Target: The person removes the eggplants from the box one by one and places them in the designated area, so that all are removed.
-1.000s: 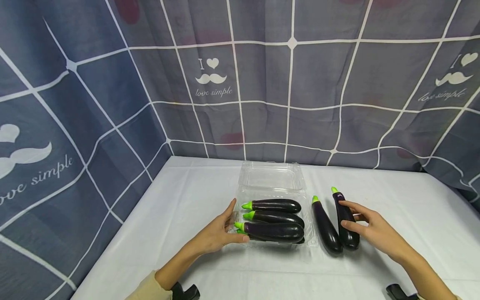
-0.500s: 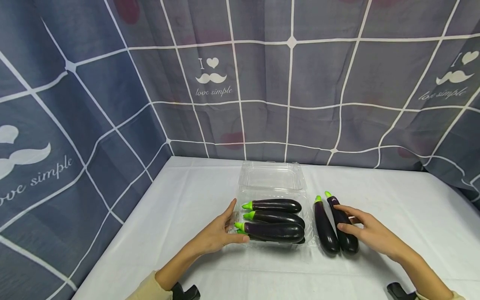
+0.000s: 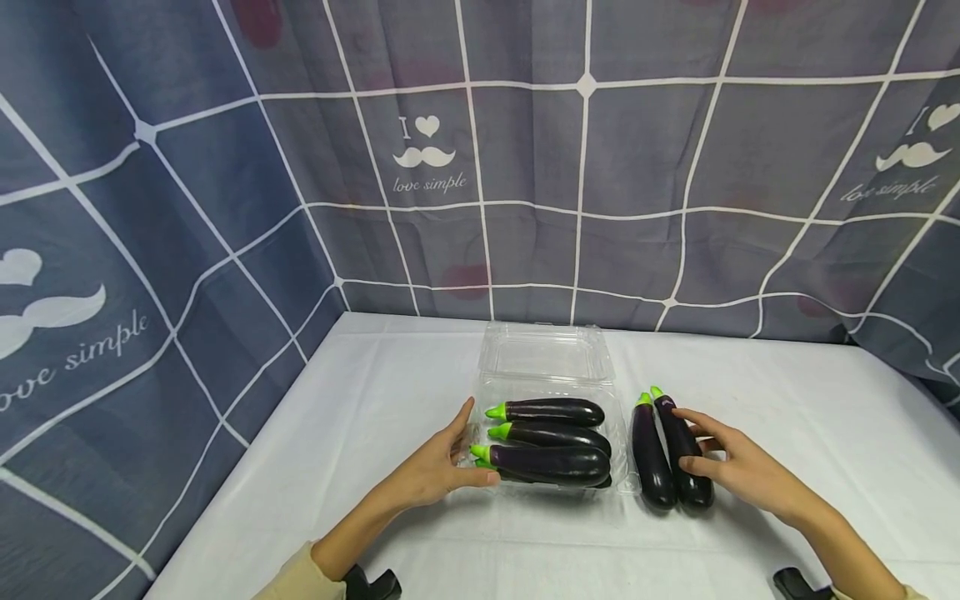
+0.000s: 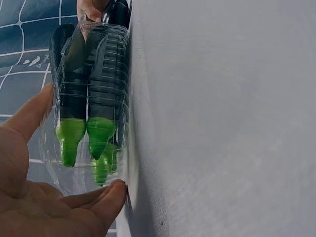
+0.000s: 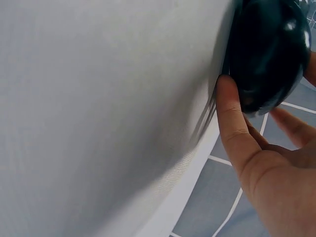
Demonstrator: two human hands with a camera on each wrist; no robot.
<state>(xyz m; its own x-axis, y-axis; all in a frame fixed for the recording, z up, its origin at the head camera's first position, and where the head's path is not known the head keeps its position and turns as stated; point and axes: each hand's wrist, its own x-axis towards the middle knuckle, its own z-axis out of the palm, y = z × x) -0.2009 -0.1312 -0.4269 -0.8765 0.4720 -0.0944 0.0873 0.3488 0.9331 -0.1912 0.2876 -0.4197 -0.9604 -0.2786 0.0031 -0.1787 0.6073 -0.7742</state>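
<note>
In the head view, a clear plastic clamshell box (image 3: 621, 417) holds several glossy eggplants (image 3: 551, 464), their green caps to the left. My left hand (image 3: 433, 473) rests spread against the box's left end, fingers nearly straight, thumb by the front corner. The left wrist view has the left hand (image 4: 44, 197) touching the box wall (image 4: 123, 98). Right of the box, two more eggplants lie side by side, caps away from me. My right hand (image 3: 738, 467) holds the right one (image 3: 690, 475) between thumb and fingers; the other (image 3: 651, 458) lies by the box.
The box's hinged lid (image 3: 546, 354) lies folded back toward the curtain. A white cloth (image 3: 390, 367) covers the table. Grey checked curtain (image 3: 645, 150) encloses the back and left side. Black straps (image 3: 371, 583) sit at both wrists.
The right hand has shifted the eggplant it holds slightly left and toward me. The two loose eggplants now lie closer together and more parallel. The left hand and the box have stayed put.
</note>
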